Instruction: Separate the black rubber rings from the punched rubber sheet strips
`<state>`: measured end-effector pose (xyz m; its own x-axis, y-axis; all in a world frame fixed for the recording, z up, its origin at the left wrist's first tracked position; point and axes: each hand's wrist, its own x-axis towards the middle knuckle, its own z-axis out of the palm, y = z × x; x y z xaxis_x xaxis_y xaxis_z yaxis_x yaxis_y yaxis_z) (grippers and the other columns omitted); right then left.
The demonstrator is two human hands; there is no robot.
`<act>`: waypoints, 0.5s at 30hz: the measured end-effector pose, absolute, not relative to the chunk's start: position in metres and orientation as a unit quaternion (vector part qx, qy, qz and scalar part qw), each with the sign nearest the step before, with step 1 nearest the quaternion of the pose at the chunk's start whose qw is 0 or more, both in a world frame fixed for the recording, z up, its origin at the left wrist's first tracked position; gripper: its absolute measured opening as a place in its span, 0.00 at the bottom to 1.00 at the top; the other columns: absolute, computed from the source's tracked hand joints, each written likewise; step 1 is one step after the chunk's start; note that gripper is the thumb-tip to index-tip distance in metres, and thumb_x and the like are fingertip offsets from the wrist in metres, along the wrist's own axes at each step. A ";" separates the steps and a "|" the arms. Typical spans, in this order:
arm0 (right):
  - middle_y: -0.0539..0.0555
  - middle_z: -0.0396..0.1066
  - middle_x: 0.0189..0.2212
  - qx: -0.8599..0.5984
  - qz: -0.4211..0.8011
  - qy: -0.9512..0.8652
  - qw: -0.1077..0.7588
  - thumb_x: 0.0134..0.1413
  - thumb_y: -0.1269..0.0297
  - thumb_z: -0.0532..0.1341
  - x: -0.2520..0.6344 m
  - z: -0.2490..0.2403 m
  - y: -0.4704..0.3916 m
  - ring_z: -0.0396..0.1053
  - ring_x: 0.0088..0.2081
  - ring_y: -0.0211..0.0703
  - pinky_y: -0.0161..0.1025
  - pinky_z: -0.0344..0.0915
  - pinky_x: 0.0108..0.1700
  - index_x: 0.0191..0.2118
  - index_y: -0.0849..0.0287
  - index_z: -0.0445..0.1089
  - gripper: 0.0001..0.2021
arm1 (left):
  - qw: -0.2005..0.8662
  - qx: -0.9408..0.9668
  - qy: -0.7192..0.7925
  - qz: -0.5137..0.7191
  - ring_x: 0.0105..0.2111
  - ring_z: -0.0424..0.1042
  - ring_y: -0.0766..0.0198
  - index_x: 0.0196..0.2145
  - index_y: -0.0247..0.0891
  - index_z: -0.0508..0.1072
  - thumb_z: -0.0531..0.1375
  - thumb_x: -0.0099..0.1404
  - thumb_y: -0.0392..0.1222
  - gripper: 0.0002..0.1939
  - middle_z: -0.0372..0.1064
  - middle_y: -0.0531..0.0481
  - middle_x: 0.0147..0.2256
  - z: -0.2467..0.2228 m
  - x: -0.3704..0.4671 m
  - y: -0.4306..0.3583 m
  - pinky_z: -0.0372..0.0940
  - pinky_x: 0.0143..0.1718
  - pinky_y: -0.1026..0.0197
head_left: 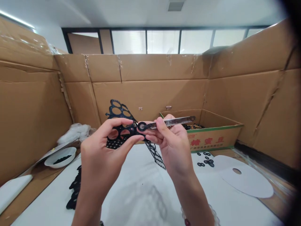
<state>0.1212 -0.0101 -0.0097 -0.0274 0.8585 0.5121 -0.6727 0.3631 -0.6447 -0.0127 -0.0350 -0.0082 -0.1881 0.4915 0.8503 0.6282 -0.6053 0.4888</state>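
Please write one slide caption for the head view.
Left hand holds black netting; right hand holds tweezers, a black ring at their tip.

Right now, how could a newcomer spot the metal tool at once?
Start at the cardboard back wall; in front of it, the right hand holds the slim metal tool, its narrow end at a small black ring. Long, straight and silvery, it differs from the black holed sheet nearby.

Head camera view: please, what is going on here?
The person's left-hand grip holds a black sheet with round holes. The right-hand grip holds silver metal tweezers, a small black ring at their tip, near the sheet. More black rings lie on the white table near a green-edged cardboard box.
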 end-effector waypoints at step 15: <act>0.51 0.72 0.31 -0.211 0.019 -0.624 0.752 0.60 0.75 0.58 0.106 -0.028 -0.027 0.76 0.39 0.39 0.33 0.73 0.41 0.34 0.59 0.68 0.05 | 0.199 -0.636 -0.420 -0.616 0.33 0.77 0.69 0.39 0.43 0.78 0.65 0.64 0.42 0.05 0.80 0.57 0.35 -0.017 0.000 -0.028 0.69 0.39 0.67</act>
<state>0.1055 -0.0268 -0.0285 0.2211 0.2925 0.9304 0.2341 0.9102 -0.3418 0.0003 -0.0285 -0.0167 -0.1120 0.2883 0.9510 0.7795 -0.5680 0.2640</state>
